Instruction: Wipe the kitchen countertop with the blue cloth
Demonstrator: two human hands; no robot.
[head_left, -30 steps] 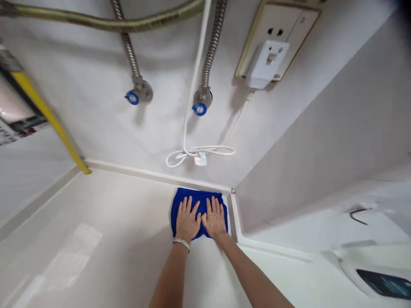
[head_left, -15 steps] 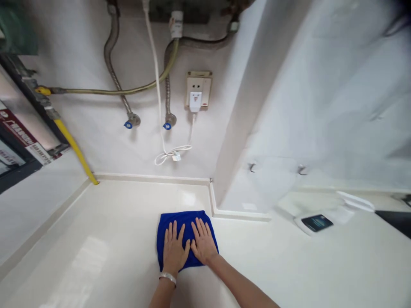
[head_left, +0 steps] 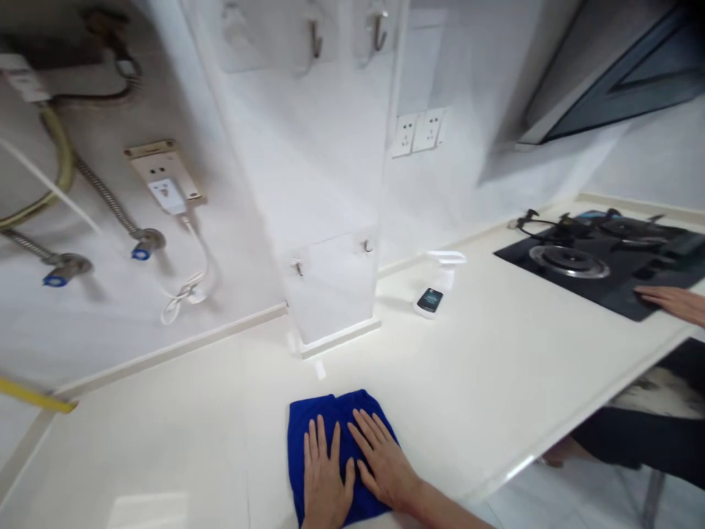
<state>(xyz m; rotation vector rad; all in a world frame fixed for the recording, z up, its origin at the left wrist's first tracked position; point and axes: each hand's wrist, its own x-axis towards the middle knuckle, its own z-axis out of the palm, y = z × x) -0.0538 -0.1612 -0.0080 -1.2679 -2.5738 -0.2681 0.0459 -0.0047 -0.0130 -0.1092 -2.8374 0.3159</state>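
Observation:
A blue cloth lies spread on the white countertop, below the wall pillar. My left hand rests flat on its left part, fingers stretched out. Beside it, my right hand presses flat on the right part of the same cloth, fingers spread and angled up to the left. Both palms hide the middle of the cloth. Neither hand is closed around anything.
A small white device with a dark screen stands right of the pillar. Farther right is a black gas hob, with another person's hand at its edge. A yellow hose meets the counter at left.
The view has swung right, bringing the hob and the other person into sight. My hands and the cloth have moved right along the counter, past the pillar's corner.

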